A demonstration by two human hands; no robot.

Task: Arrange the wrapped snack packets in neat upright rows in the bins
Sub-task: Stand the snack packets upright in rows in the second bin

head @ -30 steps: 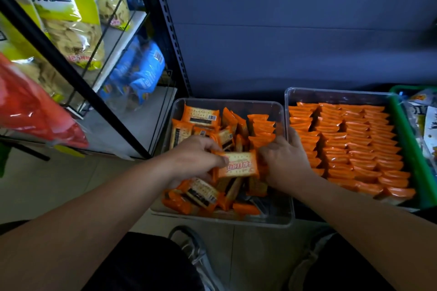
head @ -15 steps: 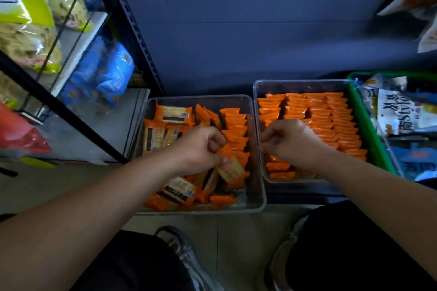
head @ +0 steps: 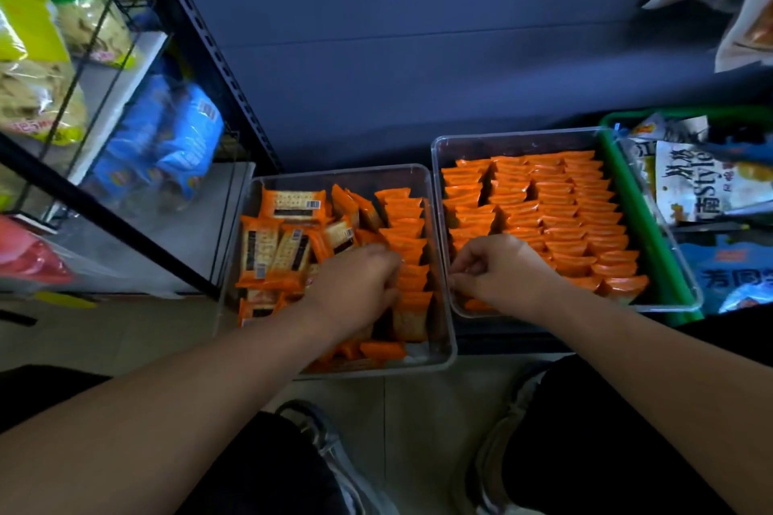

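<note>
Two clear bins sit on the floor. The left bin (head: 334, 172) holds several loose orange cracker packets (head: 274, 249) lying flat on its left side. One upright row (head: 402, 222) runs along its right wall. My left hand (head: 355, 284) reaches into this bin with its fingers bent down onto the near part of that row, just above a standing packet (head: 410, 320). The hand hides its own grip. The right bin (head: 518, 135) is filled with upright rows of orange packets (head: 556, 213). My right hand (head: 500, 272) hovers over its near-left corner, fingers curled, nothing visible in them.
A black metal shelf post (head: 96, 205) and wire racks with blue (head: 184, 142) and yellow-green snack bags (head: 50, 54) stand at left. A green basket (head: 640, 217) with other snack bags adjoins the right bin. A dark blue wall is behind. My shoes (head: 334, 456) are on the tile floor.
Both hands held one packet flat over the left bin a second ago. The right hand let go and moved to the right bin. The left hand lowered the packet to the upright row.
</note>
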